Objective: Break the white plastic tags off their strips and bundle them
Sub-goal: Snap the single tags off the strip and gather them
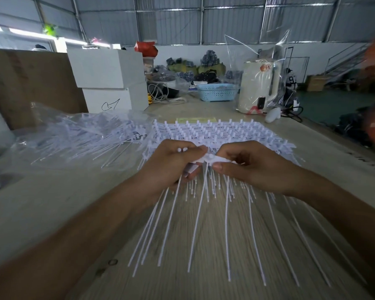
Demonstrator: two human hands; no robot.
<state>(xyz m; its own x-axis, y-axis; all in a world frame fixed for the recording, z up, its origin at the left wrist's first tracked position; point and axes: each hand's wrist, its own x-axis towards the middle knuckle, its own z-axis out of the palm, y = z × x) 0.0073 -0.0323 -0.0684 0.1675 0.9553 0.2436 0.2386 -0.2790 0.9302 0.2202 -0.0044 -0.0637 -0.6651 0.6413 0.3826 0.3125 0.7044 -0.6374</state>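
The bench carries everything, and its front edge is the first hazard: the long white tails of the tags fan toward the person, so any loose one could slide off. Behind the hands lies the stack of uncut strips, and to its left a clear bag of more strips; a sharp tug could drag the stack askew or tangle its tails with the ones being worked. Both hands meet at one strip held just above the bench. The left hand curls its fingers round a small gathered bunch of tags, while the right hand pinches the strip's end between thumb and forefinger. Twisting unevenly could snap a thin tail, and the left hand's loose bunch could spill.
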